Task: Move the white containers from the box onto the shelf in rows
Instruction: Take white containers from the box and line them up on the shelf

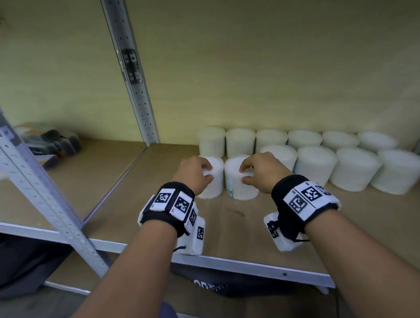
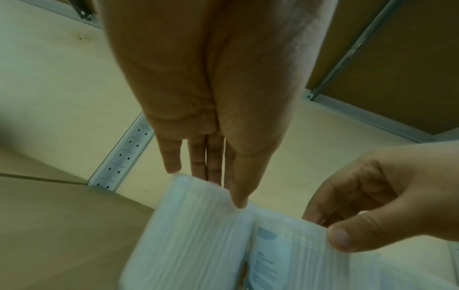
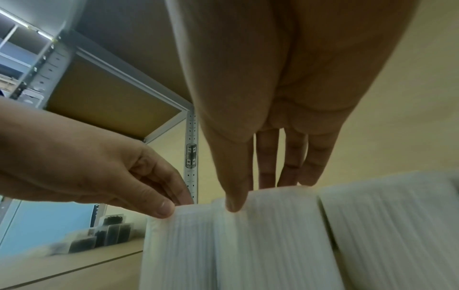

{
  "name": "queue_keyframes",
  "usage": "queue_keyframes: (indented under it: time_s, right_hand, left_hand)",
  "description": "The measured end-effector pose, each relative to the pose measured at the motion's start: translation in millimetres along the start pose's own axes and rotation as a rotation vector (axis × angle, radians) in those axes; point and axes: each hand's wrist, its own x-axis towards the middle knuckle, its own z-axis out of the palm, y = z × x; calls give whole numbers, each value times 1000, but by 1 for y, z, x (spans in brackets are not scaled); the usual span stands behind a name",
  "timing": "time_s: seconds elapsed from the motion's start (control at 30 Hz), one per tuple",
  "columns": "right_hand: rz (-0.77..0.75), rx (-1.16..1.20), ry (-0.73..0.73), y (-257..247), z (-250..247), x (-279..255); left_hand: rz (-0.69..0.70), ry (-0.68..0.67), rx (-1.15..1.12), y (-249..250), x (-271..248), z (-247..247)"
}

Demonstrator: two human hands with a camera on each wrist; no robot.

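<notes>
Two white ribbed containers stand side by side on the brown shelf board (image 1: 234,228), at the left end of the front row. My left hand (image 1: 205,167) grips the top of the left container (image 1: 214,186), thumb at the front rim and fingers over the lid. My right hand (image 1: 245,174) grips the top of the neighbouring labelled container (image 1: 239,190) the same way. The left wrist view shows my left hand (image 2: 208,188) on its container (image 2: 193,235) beside the labelled one (image 2: 285,255). In the right wrist view my right hand (image 3: 261,196) sits on its container (image 3: 268,235).
Several more white containers fill a back row (image 1: 271,138) against the wall and continue the front row (image 1: 355,168) to the right. A perforated metal upright (image 1: 137,89) stands at the back left. Clear organiser boxes (image 1: 50,140) lie on the adjoining shelf. The metal front rail (image 1: 234,262) edges the shelf.
</notes>
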Motion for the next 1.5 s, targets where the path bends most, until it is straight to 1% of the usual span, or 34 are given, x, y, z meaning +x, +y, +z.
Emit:
queue_keyframes:
  time_s: [0.2, 0.4, 0.63, 0.87, 0.97, 1.07, 1.3, 1.5]
  right_hand:
    - [-5, -6, 20, 6, 6, 36]
    - [2, -22, 82, 15, 16, 57]
    - [-8, -61, 107, 20, 22, 62]
    - [-69, 40, 95, 30, 16, 50]
    - [-91, 87, 149, 43, 8, 38]
    - [-60, 109, 202, 66, -9, 28]
    - [119, 43, 212, 140, -71, -2]
    - [324, -35, 179, 220, -129, -36]
  left_hand:
    - [12, -6, -6, -6, 36, 2]
    - [40, 3, -23, -8, 60, 7]
    - [63, 19, -34, -10, 70, 13]
    - [53, -15, 6, -1, 68, 10]
    - [89, 22, -22, 17, 63, 13]
    - [151, 0, -31, 43, 61, 22]
    - [297, -52, -76, 129, 70, 51]
    - [408, -166, -101, 212, 75, 93]
